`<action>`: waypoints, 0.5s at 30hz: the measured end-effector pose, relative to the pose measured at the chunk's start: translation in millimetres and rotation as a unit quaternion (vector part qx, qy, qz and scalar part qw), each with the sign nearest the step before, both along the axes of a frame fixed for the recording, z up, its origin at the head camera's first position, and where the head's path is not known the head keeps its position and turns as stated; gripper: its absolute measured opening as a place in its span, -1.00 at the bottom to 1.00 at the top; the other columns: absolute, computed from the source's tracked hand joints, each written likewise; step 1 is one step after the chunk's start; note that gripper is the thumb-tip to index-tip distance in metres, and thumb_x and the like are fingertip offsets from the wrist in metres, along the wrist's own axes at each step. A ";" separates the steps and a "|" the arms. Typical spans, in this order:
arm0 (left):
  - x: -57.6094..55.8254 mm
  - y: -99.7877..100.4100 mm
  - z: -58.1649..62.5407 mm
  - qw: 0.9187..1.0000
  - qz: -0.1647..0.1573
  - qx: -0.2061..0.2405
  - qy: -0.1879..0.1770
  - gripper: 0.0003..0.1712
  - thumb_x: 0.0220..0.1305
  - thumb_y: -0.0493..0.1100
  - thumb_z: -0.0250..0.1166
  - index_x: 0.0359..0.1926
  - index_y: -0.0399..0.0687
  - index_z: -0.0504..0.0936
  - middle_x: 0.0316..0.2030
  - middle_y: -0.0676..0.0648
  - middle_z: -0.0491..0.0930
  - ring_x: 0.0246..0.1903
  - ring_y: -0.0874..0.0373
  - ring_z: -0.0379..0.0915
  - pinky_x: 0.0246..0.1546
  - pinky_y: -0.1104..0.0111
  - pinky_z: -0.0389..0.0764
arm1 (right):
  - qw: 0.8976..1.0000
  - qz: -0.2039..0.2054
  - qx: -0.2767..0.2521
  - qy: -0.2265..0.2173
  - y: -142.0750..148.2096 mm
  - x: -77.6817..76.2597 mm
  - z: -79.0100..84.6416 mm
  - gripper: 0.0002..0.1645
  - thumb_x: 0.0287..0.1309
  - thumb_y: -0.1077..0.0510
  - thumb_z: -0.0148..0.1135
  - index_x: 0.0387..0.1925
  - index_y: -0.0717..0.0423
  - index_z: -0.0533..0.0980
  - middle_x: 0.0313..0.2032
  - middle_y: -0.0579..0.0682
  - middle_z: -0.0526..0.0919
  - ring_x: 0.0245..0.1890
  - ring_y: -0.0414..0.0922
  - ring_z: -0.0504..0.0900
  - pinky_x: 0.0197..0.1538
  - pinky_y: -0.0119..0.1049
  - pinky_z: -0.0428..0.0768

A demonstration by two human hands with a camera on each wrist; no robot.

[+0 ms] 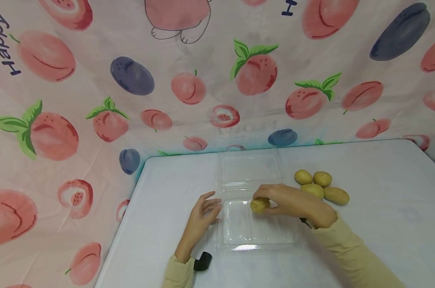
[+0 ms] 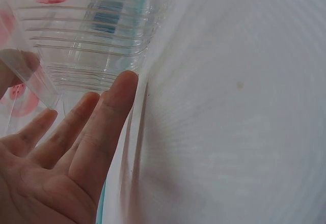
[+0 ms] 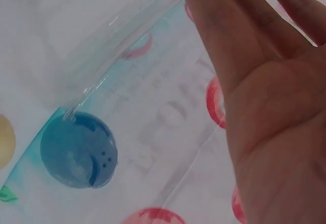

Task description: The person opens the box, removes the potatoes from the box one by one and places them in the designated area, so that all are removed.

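Note:
A clear plastic clamshell box [image 1: 246, 247] lies on the white table with its lid [image 1: 251, 168] folded back, away from me. Over the right half of its base, my right hand [image 1: 289, 200] pinches a yellow potato [image 1: 259, 205] between fingers and thumb. In the right wrist view the held potato is out of sight; only the palm [image 3: 280, 102] and finger bases show. My left hand [image 1: 199, 218] is at the box's left side, fingers loosely extended and fingertips right at the wall. The left wrist view shows those fingers [image 2: 97, 137] beside the ribbed clear plastic [image 2: 86, 33].
Several more potatoes [image 1: 312, 191] sit clustered on the table to the right of the lid. A fruit-patterned cloth [image 1: 224, 80] hangs behind the table's far edge and along its left side. A black wrist device [image 1: 203, 261] sits at the left cuff.

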State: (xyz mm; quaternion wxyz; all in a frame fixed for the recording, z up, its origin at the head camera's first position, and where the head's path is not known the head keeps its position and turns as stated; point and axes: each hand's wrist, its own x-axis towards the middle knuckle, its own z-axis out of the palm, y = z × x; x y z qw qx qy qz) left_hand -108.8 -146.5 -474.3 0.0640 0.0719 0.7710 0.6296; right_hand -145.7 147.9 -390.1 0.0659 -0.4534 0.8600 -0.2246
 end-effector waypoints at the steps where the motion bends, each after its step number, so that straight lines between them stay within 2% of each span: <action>1: 0.0 0.0 0.0 1.000 0.000 -0.001 0.000 -0.33 0.40 -0.12 0.27 0.43 -0.11 0.24 0.18 -0.25 0.54 0.18 -0.15 0.49 -0.16 0.32 0.75 | 1.000 0.000 -0.001 0.004 1.6 -0.3 0.0 -0.67 0.07 0.29 0.46 -0.11 0.06 0.59 -0.23 -0.19 0.57 -0.26 -0.31 0.50 -0.17 -0.40 0.61; 9: 0.0 0.4 0.2 1.000 0.002 -0.001 -0.001 -0.33 0.40 -0.12 0.28 0.43 -0.11 0.25 0.19 -0.26 0.53 0.18 -0.15 0.49 -0.16 0.33 0.75 | 1.000 -0.005 -0.014 0.023 13.4 -0.7 1.6 -0.72 0.09 0.23 0.47 -0.14 0.01 0.59 -0.25 -0.22 0.55 -0.28 -0.32 0.49 -0.21 -0.43 0.58; 15: -0.2 0.3 0.6 1.000 0.003 0.000 -0.004 -0.32 0.39 -0.09 0.28 0.43 -0.10 0.25 0.19 -0.25 0.53 0.17 -0.14 0.49 -0.15 0.32 0.75 | 1.000 -0.017 -0.006 0.014 21.6 -0.1 4.6 -0.70 0.11 0.24 0.45 -0.11 0.03 0.59 -0.22 -0.22 0.56 -0.25 -0.32 0.50 -0.18 -0.41 0.60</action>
